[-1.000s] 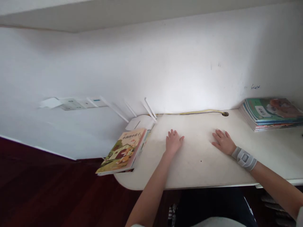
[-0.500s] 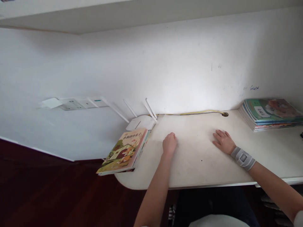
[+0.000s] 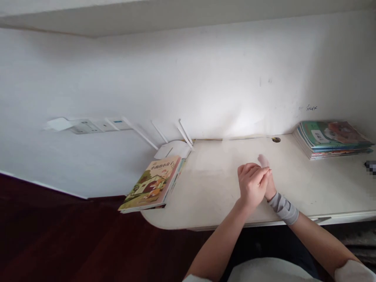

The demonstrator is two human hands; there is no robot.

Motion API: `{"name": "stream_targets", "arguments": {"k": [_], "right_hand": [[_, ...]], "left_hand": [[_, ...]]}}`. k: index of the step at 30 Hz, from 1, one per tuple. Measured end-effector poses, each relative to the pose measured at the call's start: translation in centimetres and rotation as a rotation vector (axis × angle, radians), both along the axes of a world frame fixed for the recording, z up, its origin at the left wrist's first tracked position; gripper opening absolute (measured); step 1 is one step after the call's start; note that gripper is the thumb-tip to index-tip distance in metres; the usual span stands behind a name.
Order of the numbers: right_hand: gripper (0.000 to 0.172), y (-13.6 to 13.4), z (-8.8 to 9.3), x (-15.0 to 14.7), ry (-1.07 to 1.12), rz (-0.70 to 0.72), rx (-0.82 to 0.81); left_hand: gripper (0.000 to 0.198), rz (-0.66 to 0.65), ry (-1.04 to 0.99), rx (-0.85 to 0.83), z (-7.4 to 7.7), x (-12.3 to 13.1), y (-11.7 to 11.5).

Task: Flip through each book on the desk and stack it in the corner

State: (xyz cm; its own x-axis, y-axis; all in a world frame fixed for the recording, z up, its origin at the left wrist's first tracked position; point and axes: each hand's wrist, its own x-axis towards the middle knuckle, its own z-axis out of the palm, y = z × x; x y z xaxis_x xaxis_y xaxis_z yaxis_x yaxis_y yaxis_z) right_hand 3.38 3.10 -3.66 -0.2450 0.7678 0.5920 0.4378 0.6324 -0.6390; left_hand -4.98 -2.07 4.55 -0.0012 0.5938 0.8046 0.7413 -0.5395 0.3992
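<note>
My left hand (image 3: 251,184) is closed, its fingers curled against my right hand (image 3: 270,188) above the white desk (image 3: 205,196). The left hand covers most of the right one. A smeared fingertip shows beyond them, and the right fingers are otherwise hidden. Around my right wrist is a grey wristband (image 3: 283,209). I see no object between the two hands.
At the left desk corner, a stack of picture books (image 3: 152,186) overhangs the edge beside a white router (image 3: 173,149) with raised antennas. More books (image 3: 335,139) are piled at the right. A cable hole (image 3: 276,140) lies near the wall, under a shelf (image 3: 188,19).
My left hand has moved right, off the desk, and come together with my right hand. The right hand has shifted slightly toward me and left; before, it lay flat with fingers spread.
</note>
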Motion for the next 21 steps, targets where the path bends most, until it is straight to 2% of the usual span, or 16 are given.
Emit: {"name": "stream_targets", "arguments": {"k": [2,4,6,9,11,13,15,18,21], "right_hand": [[0.057,-0.3,1.1,1.2,0.133,-0.143,0.046],[0.05,-0.7,2.4,3.6,0.116,-0.264,0.138],[0.045,-1.3,3.4,6.3,-0.045,-0.343,0.232],[0.042,-2.5,3.8,9.5,-0.337,-0.416,0.324],[0.043,-3.1,3.1,10.7,-0.499,-0.423,0.315],[0.043,-3.3,1.7,11.3,-0.642,-0.393,0.245],[0.041,-3.3,-0.1,11.7,-0.755,-0.335,0.151],[0.038,-3.5,-2.6,12.2,-0.834,-0.26,0.042],[0.036,-4.2,-3.9,12.7,-0.807,-0.252,0.014]], "left_hand": [[0.011,-0.034,-0.094,0.066,1.1,-0.2,-1.7],[0.009,-0.009,-0.234,0.053,1.2,-1.9,-2.8],[0.011,0.059,-0.399,-0.045,0.2,-4.3,-3.3],[0.019,0.211,-0.548,-0.264,-3.2,-7.9,-3.4],[0.023,0.31,-0.488,-0.39,-5.8,-9.7,-3.3],[0.024,0.389,-0.296,-0.523,-8.0,-11.1,-3.4],[0.026,0.446,-0.062,-0.645,-9.3,-11.9,-3.5],[0.03,0.516,0.171,-0.746,-9.8,-12.3,-3.6],[0.035,0.56,0.256,-0.772,-9.6,-12.3,-3.7]]}}
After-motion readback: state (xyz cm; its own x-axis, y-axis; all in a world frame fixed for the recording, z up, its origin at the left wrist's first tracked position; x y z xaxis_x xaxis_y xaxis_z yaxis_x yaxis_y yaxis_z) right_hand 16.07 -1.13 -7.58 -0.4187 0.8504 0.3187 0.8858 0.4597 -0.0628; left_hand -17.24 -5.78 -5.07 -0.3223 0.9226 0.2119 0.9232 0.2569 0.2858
